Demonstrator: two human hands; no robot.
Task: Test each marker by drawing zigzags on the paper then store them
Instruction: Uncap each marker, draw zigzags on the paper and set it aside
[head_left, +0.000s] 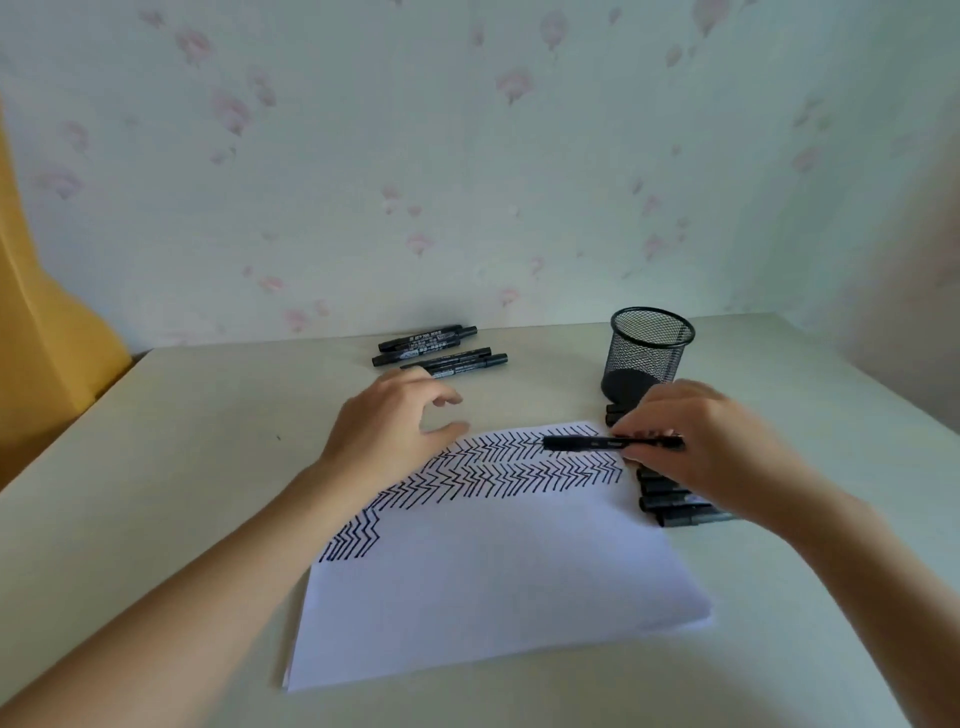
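The paper (493, 561) lies nearest, zigzags across its far half; over its 1 o'clock corner the right hand (717, 447) pinches a marker (613, 443), long axis running 3 to 9 o'clock, free end toward 9. The left hand (384, 426) hovers at the paper's 11 o'clock corner, fingers loosely spread, holding nothing. At least four markers (675, 506) lie under the right hand at 3 o'clock, four more (439, 349) lie farther off at 12, and one mesh cup (647, 358) stands at 1 o'clock.

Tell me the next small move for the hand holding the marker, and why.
Probably set the marker down with the markers beside the paper. The right hand holds it level above the zigzags, not tip-down as for drawing, while the left hand hovers open.
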